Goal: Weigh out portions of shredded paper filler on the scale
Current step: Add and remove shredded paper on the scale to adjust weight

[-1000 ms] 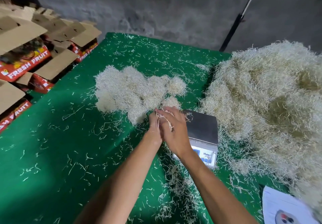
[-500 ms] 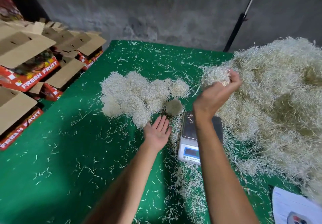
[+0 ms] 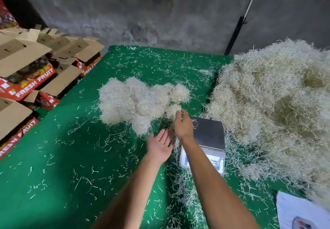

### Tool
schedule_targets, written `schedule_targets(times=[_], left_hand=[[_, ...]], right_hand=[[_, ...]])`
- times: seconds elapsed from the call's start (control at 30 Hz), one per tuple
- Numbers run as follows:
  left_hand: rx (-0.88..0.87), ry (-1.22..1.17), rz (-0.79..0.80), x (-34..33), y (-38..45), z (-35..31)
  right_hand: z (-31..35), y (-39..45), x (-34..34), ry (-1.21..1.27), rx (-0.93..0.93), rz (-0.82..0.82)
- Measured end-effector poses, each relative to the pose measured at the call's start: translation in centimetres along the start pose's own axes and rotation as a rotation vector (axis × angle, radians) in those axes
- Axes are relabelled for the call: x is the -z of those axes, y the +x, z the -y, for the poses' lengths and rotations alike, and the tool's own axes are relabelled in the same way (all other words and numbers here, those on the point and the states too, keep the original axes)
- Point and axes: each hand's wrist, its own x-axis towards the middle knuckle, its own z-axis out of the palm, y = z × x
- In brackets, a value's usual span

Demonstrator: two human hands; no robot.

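A small digital scale [image 3: 209, 134] with a bare steel platform stands on the green table [image 3: 71, 157]. My right hand [image 3: 183, 126] hovers just left of the scale, fingers curled down around a few strands of shredded paper [image 3: 181, 116], next to a small round wad [image 3: 172, 110]. My left hand [image 3: 159, 145] lies palm up with straight fingers just below and left of it, holding nothing. A cluster of rounded paper portions [image 3: 139, 100] lies further back on the table. The big loose heap of filler [image 3: 271, 114] fills the right side.
Open cardboard boxes marked FRESH FRUIT [image 3: 30, 84] are stacked off the table's left edge. A white sheet of paper [image 3: 300, 212] lies at the near right corner. A black pole [image 3: 235, 34] leans on the grey wall behind. Loose shreds litter the cloth.
My right hand came back from the big heap, where it gripped a clump, to the spot left of the scale. My left hand stayed palm up.
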Motion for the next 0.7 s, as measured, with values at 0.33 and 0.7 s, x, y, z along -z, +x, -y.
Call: schedule_targets(times=[0.33, 0.7], left_hand=[[0.21, 0.345, 0.244, -7.2, 2.7, 8.6], [0.329, 0.597, 0.256, -14.1, 6.3, 19.1]], right_hand=[[-8.7, 0.1, 11.5, -0.122, 0.045, -0.273], [-18.5, 6.9, 23.8, -0.981, 0.014, -0.115]])
